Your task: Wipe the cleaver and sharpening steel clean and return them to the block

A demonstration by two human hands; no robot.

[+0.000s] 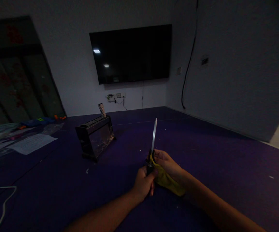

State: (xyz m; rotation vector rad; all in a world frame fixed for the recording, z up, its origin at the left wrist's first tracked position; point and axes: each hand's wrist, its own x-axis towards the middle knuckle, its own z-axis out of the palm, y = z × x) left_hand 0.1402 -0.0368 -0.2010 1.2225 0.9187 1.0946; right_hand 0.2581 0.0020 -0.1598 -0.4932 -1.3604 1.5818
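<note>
In the lower middle, my left hand (143, 183) is wrapped round the black handle of a tool with a long, narrow silver shaft (154, 135). It points up and away from me; whether it is a knife seen edge-on or a rod, I cannot tell. A yellow cloth (168, 183) is pinched in my right hand (165, 161), folded against the base of the shaft, and its loose end hangs below. Ahead and to the left stands a black knife block (97, 137) with clear sides. One speckled light handle (102, 110) sticks up from its top.
Everything rests on a wide purple surface (129, 199) dotted with small white scraps. Paper sheets (34, 143) and clear plastic lie at left, and a white cable (5, 203) curls at the lower left. A wall-mounted television (132, 54) hangs beyond; a wall (238, 87) bounds the right.
</note>
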